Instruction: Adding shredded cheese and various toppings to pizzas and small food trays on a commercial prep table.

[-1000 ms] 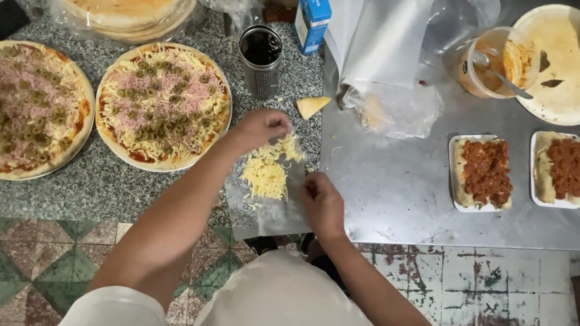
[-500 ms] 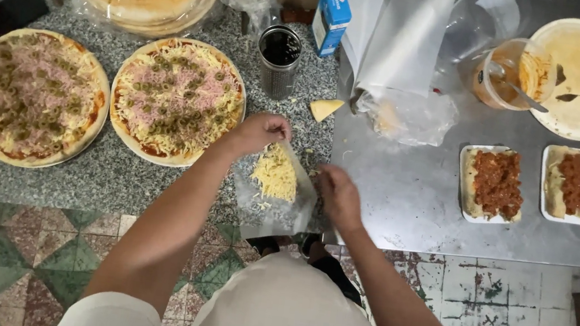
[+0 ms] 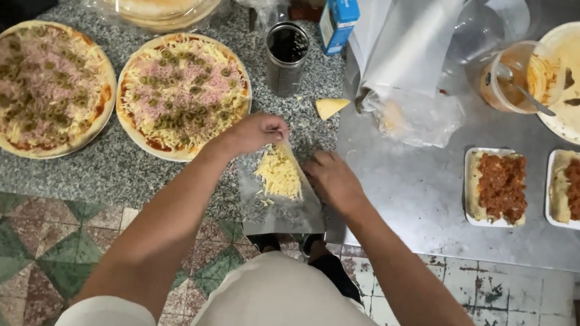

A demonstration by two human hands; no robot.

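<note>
Both hands pinch a clear sheet (image 3: 277,206) of grated cheese (image 3: 278,174) at the bench's (image 3: 411,200) front edge: left hand (image 3: 255,133), right hand (image 3: 332,179); a topped pizza (image 3: 184,95) lies just beside.

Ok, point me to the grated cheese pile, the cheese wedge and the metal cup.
grated cheese pile (image 3: 279,174), head view, middle of the yellow shreds on the clear sheet.
cheese wedge (image 3: 331,107), head view, centre of its flat top.
metal cup (image 3: 284,70), head view, on its side wall below the dark opening.
</note>
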